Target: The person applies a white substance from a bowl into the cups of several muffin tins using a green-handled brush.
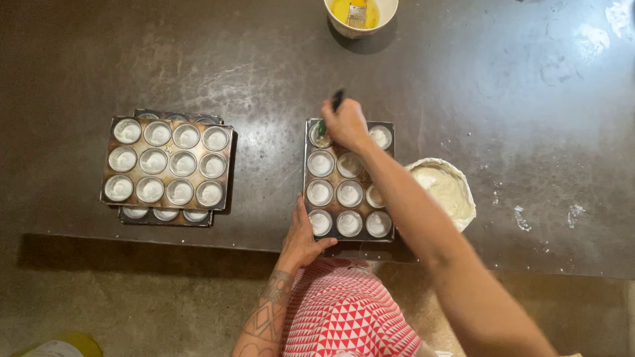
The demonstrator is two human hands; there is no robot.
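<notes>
Over the far-left cup of the muffin tin (348,180), right hand (345,124) at the end of an outstretched arm, fingers closed round a dark-handled brush (330,112) angled down into the cup. At the tin's near-left corner, left hand (303,239) flat, fingers spread, steadying it. Just right, bowl of pale batter (447,190); well left, stacked filled tins (167,165)

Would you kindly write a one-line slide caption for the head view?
Right hand brushes a cup in a muffin tin steadied by the left hand; stacked tins sit alongside.
</notes>
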